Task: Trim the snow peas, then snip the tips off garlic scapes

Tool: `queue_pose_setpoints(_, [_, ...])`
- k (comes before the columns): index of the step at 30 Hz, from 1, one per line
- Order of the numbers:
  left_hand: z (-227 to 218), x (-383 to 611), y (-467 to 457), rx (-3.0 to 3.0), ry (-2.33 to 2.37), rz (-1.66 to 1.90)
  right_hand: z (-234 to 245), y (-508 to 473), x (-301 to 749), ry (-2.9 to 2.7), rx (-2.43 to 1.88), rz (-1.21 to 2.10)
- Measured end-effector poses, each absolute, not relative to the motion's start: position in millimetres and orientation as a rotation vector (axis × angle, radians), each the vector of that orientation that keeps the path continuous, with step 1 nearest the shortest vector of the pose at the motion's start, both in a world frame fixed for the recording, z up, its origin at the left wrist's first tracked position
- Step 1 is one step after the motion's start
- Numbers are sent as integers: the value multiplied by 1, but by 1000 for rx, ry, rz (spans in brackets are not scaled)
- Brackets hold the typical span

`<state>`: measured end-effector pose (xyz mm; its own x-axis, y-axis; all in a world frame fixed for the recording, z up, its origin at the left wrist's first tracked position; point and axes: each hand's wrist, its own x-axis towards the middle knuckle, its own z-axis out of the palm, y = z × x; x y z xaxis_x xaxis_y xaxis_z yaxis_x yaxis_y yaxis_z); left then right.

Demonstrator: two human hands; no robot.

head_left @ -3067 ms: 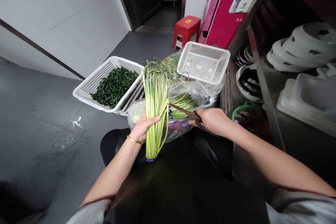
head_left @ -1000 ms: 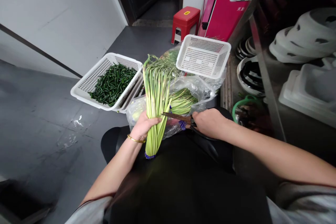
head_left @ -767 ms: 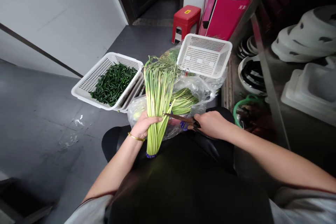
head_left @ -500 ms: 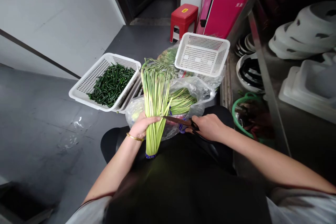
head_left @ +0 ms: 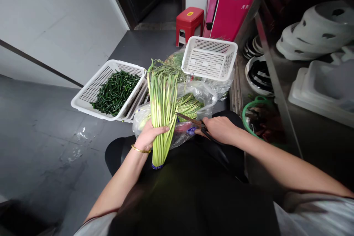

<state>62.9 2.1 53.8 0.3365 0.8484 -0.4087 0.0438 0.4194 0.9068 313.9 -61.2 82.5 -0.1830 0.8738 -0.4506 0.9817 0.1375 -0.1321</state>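
My left hand [head_left: 151,135] is closed round a bunch of garlic scapes [head_left: 163,107], thumb across the front. The bunch stands upright, tips drooping at the top and a blue band [head_left: 157,166] round its lower end. In my right hand [head_left: 218,129] is a pair of scissors [head_left: 190,119] with dark, rusty-looking blades. Their tips point left and reach the bunch's right edge, above my left thumb. Behind the blades, more garlic scapes [head_left: 190,103] lie in a clear plastic bag [head_left: 208,94].
Green chillies [head_left: 116,92] fill part of a white basket [head_left: 88,96] on the left. Another white basket [head_left: 210,59] sits beyond the bag. A red stool [head_left: 189,22] stands behind. To the right are a green-rimmed basket [head_left: 245,116] and a metal shelf [head_left: 279,103] with white containers.
The scissors' tips have moved up along the bunch, away from my left thumb. My left hand still grips the bunch. The whole view has shifted slightly.
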Motion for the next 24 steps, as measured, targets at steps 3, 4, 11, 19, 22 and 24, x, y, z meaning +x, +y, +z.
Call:
queue_pose_setpoints(3, [55, 64, 1, 1022, 1093, 650, 86, -59, 317, 2187, 1790, -580])
queue_pose_setpoints(4, [55, 64, 1, 1017, 1087, 648, 87, -59, 318, 2198, 1783, -581])
queue_pose_setpoints(11, [55, 63, 2, 966, 1061, 643, 86, -59, 319, 2234, 1746, -597])
queue_pose_setpoints(19, [55, 62, 2, 923, 1046, 647, 82, -60, 322, 2286, 1741, -524])
queue_pose_setpoints(22, [54, 61, 1, 898, 1039, 677, 76, -65, 325, 2300, 1751, -505])
queue_pose_setpoints(24, [53, 61, 1, 908, 1055, 697, 73, -67, 325, 2310, 1762, -500])
